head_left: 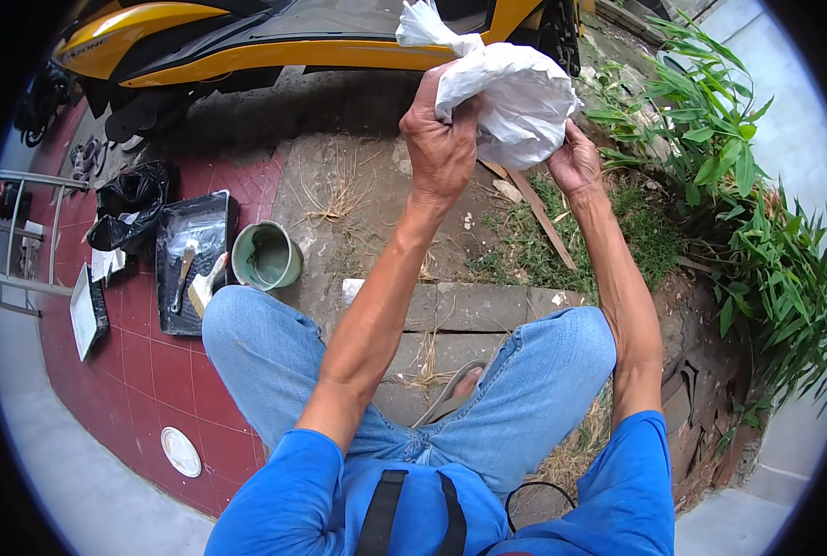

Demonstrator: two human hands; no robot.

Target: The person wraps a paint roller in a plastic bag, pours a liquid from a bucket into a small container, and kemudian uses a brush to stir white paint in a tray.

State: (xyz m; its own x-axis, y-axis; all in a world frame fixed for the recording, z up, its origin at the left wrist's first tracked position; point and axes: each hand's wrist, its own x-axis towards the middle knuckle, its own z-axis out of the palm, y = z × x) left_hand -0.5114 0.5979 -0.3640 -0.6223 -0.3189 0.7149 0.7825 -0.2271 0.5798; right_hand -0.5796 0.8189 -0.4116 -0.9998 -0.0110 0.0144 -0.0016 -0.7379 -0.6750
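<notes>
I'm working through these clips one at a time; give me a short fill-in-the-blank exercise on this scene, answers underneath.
1. The left hand and the right hand are both on a crumpled bag coloured ____.
2. In the picture, the bucket stands just to the ____ of the black tray.
3. The floor tiles around that tray are coloured ____.
4. The motorbike at the top of the view has grey and ____ bodywork.

Missing words: white; right; red; yellow.
</notes>
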